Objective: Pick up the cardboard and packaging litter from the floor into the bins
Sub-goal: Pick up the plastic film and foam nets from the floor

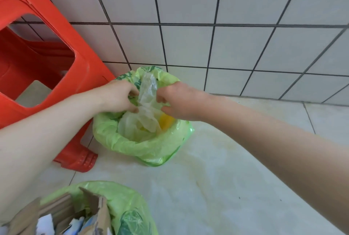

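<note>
Two hands work over the far green-lined bin (143, 140), which stands against the tiled wall (226, 26) beside the red stool (47, 64). The left hand (117, 95) and right hand (179, 100), fingers curled, each pinch the clear plastic wrapper (148, 98) above that bin's mouth. A second lined bin (105, 210), nearer than the first, holds torn cardboard (56, 208).

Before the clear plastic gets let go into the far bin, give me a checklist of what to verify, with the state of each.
1. Clear plastic wrap over the far bin's green liner mouth: ok.
2. Left hand pinching the wrap: ok.
3. Right hand gripping the wrap: cannot tell, fingers curled beside it.
4. Liner mouth open: ok.
5. Room inside: ok, yellow item sits low.
6. Near bin with cardboard out of the way: ok.
</note>
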